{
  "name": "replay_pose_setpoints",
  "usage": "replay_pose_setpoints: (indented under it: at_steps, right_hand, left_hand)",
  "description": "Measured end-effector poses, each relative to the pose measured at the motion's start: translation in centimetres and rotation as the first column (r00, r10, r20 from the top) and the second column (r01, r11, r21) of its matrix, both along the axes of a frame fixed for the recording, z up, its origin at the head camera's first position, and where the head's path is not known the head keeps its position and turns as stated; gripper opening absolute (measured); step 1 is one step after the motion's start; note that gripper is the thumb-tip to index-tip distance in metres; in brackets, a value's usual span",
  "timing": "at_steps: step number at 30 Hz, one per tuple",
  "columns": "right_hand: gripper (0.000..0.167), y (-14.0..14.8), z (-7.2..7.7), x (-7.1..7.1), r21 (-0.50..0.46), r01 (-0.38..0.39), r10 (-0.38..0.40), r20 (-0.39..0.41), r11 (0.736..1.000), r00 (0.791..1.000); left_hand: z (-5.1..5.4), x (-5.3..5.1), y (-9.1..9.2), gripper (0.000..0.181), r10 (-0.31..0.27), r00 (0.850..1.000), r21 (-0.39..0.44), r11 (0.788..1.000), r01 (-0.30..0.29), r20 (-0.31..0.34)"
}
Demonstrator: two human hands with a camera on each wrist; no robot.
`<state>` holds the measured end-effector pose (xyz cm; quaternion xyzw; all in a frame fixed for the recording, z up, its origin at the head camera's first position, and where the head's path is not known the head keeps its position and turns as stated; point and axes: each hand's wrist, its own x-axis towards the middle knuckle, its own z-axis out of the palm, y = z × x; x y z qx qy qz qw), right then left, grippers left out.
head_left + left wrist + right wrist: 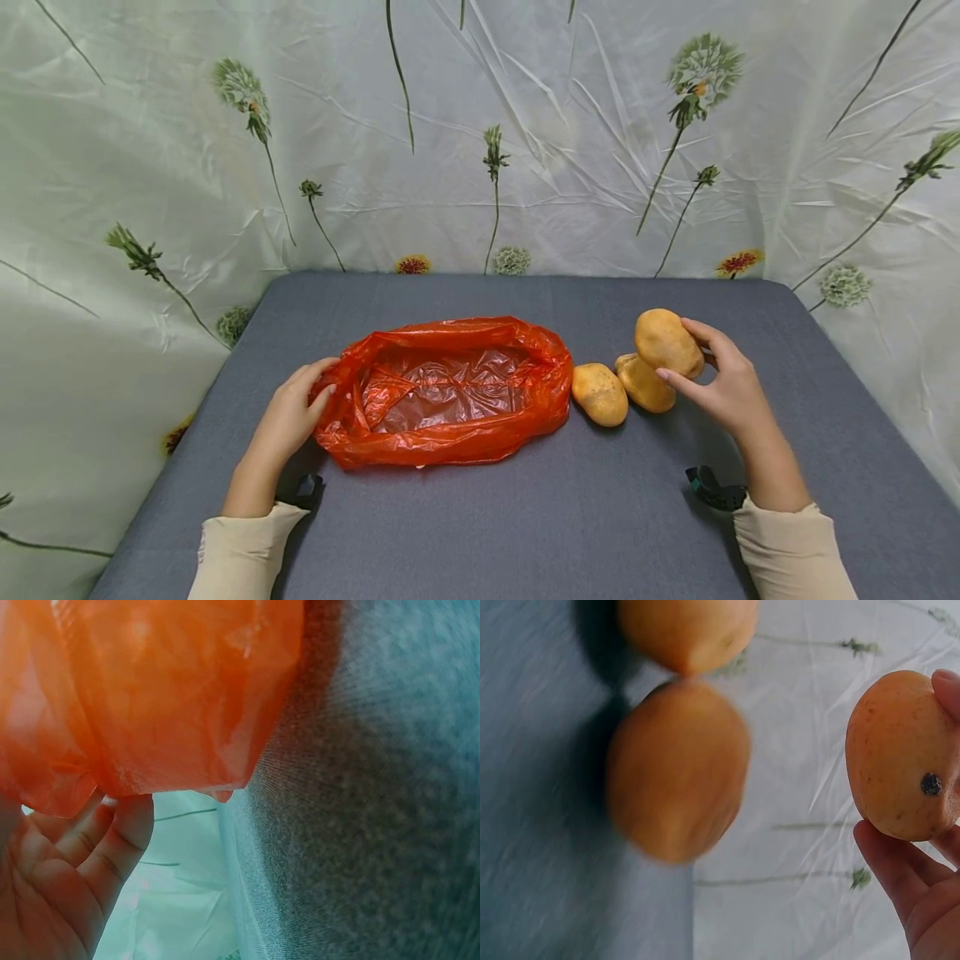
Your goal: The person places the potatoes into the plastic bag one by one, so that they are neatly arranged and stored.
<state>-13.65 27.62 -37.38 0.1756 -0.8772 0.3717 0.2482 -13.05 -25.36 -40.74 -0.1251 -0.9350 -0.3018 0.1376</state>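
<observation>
A red plastic bag (450, 454) lies with its mouth spread wide on the grey table. The left hand (292, 410) is at the bag's left rim, fingers and thumb around the edge; in the left wrist view, fingers (124, 832) touch the bag (180, 697) from below. The right hand (731, 383) holds a potato (667, 342) between thumb and fingers, raised above the table. That potato (900, 757) shows a dark spot in the right wrist view. Two other potatoes rest right of the bag: one (600, 395) beside its rim, another (647, 385) partly behind the held one.
The grey table (480, 533) reaches back to a pale curtain (450, 167) printed with flowers. Dark wrist straps (716, 490) sit near both beige sleeves (795, 550).
</observation>
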Motion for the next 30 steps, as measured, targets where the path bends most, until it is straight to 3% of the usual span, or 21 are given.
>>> replay_pose_setpoints:
  at_steps: [10, 15, 21, 30]
  right_hand:
    - [0.08, -3.7, 1.1, -1.2, 0.003, -0.153, 0.153, -0.072, 0.988, 0.986]
    - [0.076, -6.1, 2.1, -1.1, -0.007, -0.199, 0.198, -0.095, 0.98, 0.976]
    - [0.068, -9.0, 4.0, -0.2, -0.02, -0.234, 0.231, -0.085, 0.972, 0.969]
    - [0.065, -12.0, 4.3, -0.6, -0.061, -0.322, 0.319, -0.052, 0.945, 0.946]
  left_hand:
    - [0.0, 0.0, 0.0, 0.038, 0.006, 1.0, 0.003, 1.0, -0.006, 0.014]
    - [0.0, 0.0, 0.0, 0.037, 0.012, 1.0, 0.002, 1.0, -0.012, 0.015]
    - [0.1, 0.0, 0.0, 0.037, 0.008, 1.0, 0.003, 1.0, -0.008, 0.008]
    - [0.1, 0.1, 0.0, 0.037, 0.008, 1.0, 0.003, 1.0, -0.008, 0.007]
